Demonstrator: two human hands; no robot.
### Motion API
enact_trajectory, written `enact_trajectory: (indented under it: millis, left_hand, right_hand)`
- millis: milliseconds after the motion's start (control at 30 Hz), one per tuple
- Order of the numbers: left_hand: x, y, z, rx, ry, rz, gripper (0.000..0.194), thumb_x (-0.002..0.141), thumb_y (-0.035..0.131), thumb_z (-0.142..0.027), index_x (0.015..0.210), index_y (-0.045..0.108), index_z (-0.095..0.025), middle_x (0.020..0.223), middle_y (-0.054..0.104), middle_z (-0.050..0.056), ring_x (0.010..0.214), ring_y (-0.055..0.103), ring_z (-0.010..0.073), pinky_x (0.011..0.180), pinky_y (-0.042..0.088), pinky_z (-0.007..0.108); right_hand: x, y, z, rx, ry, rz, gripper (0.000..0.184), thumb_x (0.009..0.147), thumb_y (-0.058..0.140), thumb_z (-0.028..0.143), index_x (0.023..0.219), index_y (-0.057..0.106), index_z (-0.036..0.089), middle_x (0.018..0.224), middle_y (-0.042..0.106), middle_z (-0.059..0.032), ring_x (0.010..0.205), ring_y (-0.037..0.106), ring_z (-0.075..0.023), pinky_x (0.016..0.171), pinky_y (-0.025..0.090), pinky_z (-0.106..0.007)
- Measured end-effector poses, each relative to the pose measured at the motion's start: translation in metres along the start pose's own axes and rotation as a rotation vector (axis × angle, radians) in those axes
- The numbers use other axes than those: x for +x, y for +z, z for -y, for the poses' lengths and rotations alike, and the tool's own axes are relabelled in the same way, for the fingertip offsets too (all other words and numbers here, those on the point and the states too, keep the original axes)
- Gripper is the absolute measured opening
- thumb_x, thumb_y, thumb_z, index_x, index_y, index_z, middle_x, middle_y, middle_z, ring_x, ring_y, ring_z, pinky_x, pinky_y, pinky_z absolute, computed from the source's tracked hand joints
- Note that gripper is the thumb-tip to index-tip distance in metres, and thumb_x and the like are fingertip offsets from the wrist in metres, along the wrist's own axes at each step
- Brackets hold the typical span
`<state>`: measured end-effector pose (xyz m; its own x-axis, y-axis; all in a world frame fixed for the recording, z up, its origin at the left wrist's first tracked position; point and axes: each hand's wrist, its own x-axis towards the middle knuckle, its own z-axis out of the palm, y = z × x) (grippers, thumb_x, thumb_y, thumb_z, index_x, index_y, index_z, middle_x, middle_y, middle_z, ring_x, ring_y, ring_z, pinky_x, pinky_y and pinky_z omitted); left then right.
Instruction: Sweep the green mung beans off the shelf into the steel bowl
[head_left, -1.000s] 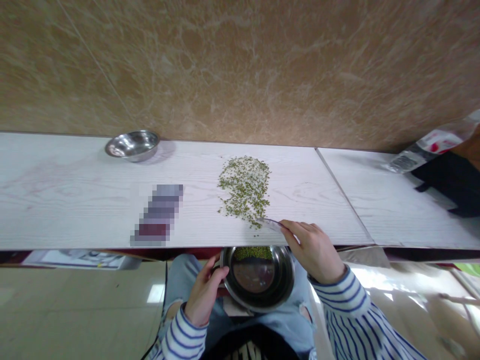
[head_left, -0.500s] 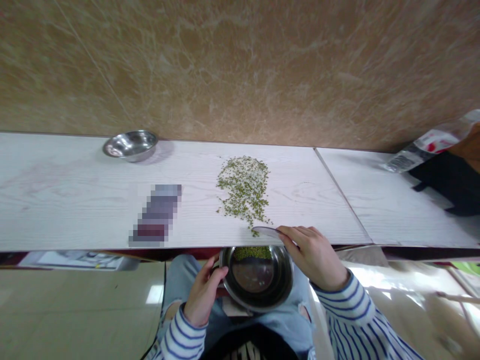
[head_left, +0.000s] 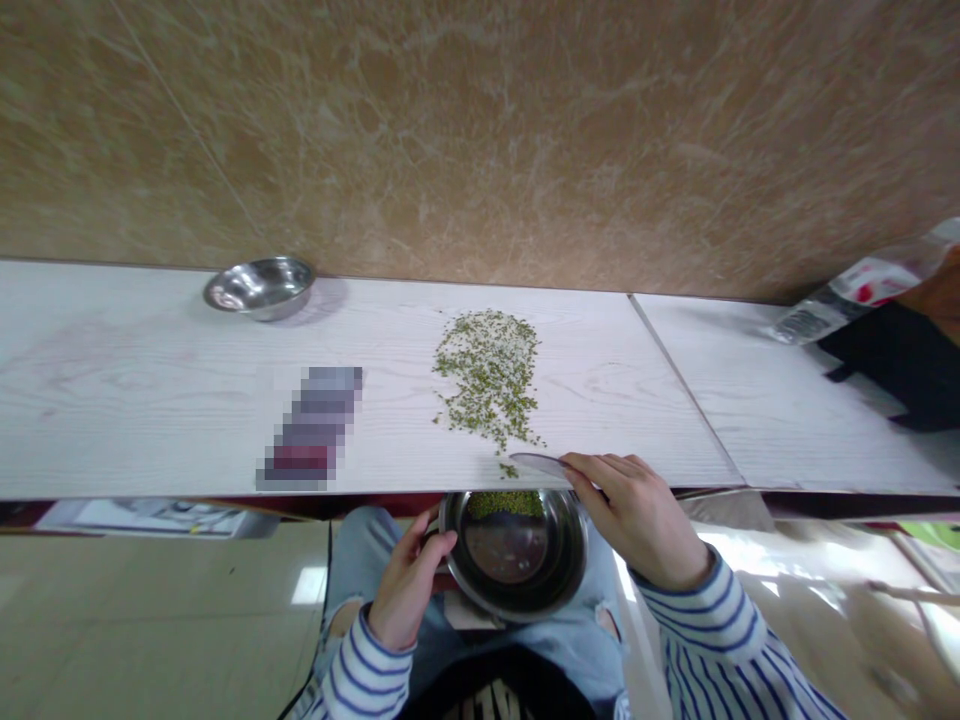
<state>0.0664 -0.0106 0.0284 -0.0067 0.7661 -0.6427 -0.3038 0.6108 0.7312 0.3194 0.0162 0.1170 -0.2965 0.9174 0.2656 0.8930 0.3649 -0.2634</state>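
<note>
My left hand (head_left: 416, 575) is closed on the left rim of a deep stainless-steel bowl (head_left: 566, 590) between my knees, just below the table edge. Small green beans (head_left: 506, 503) lie against the bowl's far inner side. More green beans (head_left: 487, 375) are spread over the white table above it. In my right hand (head_left: 626, 505) I pinch one end of a thin, pale, slightly curved strip (head_left: 538, 463), its exact kind unclear. The strip's free end points left, just above a small cluster of beans (head_left: 508, 470) near the front edge.
A shallow metal bowl (head_left: 261, 288) stands at the back left by the wall. Nearer lies a pixelated flat object (head_left: 315, 425). At the far right, a clear plastic package (head_left: 840, 300) rests beside a black item (head_left: 892, 365). An open shelf with papers (head_left: 161, 517) sits under the table.
The strip has drawn some beans toward the front edge, leaving a small cluster apart from the spread. My right hand has shifted slightly right and down. My left hand stays on the bowl.
</note>
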Motion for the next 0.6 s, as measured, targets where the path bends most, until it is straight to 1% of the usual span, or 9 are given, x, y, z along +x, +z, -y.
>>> enact_trajectory:
  millis: [100,233,333,433,500,600]
  left_hand:
    - [0.001,-0.001,0.002,-0.003,0.005,0.006,0.06,0.068,0.073,-0.035,0.123,0.061,-0.015,0.099,0.076,0.01,0.084,0.071,0.0263,0.059,0.056,0.032]
    - [0.003,-0.002,0.005,-0.001,0.007,0.01,0.064,0.067,0.074,-0.036,0.127,0.06,-0.015,0.094,0.076,0.009,0.082,0.07,0.0255,0.061,0.056,0.033]
    - [0.004,-0.001,0.005,-0.003,0.008,0.0,0.067,0.067,0.074,-0.036,0.128,0.059,-0.014,0.092,0.076,0.008,0.079,0.07,0.025,0.058,0.056,0.033]
    - [0.003,0.0,0.004,-0.003,0.017,-0.002,0.064,0.066,0.075,-0.036,0.125,0.061,-0.015,0.09,0.076,0.008,0.079,0.07,0.0246,0.057,0.054,0.031]
    - [0.003,0.0,0.003,0.001,0.012,-0.01,0.061,0.065,0.075,-0.037,0.122,0.063,-0.016,0.093,0.076,0.008,0.081,0.07,0.0252,0.056,0.053,0.03]
    - [0.002,0.001,0.003,0.004,0.021,-0.022,0.057,0.064,0.076,-0.038,0.116,0.066,-0.017,0.102,0.077,0.01,0.091,0.07,0.0269,0.059,0.053,0.029]
  right_hand:
    - [-0.005,-0.003,-0.001,0.005,-0.001,-0.004,0.025,0.1,0.044,0.024,0.107,0.067,0.019,0.094,0.076,-0.0047,0.08,0.07,-0.0169,0.073,0.048,-0.033]
    - [-0.012,-0.005,-0.001,0.019,-0.003,0.032,0.025,0.101,0.043,0.026,0.107,0.066,0.019,0.094,0.076,-0.0042,0.08,0.07,-0.0169,0.073,0.048,-0.034]
    - [-0.015,-0.005,0.0,0.029,-0.001,0.044,0.025,0.101,0.043,0.026,0.107,0.066,0.019,0.093,0.075,-0.0041,0.08,0.07,-0.0169,0.073,0.048,-0.034]
    - [-0.015,-0.005,0.001,0.032,0.0,0.049,0.026,0.102,0.042,0.026,0.107,0.067,0.02,0.094,0.076,-0.0044,0.081,0.07,-0.0168,0.074,0.048,-0.034]
    - [-0.014,-0.005,0.002,0.028,0.004,0.054,0.027,0.101,0.042,0.027,0.107,0.067,0.02,0.094,0.076,-0.0045,0.081,0.07,-0.0168,0.074,0.048,-0.034]
    - [-0.014,-0.005,0.003,0.026,0.005,0.06,0.027,0.101,0.042,0.026,0.107,0.067,0.02,0.093,0.076,-0.0048,0.08,0.07,-0.0172,0.074,0.049,-0.034]
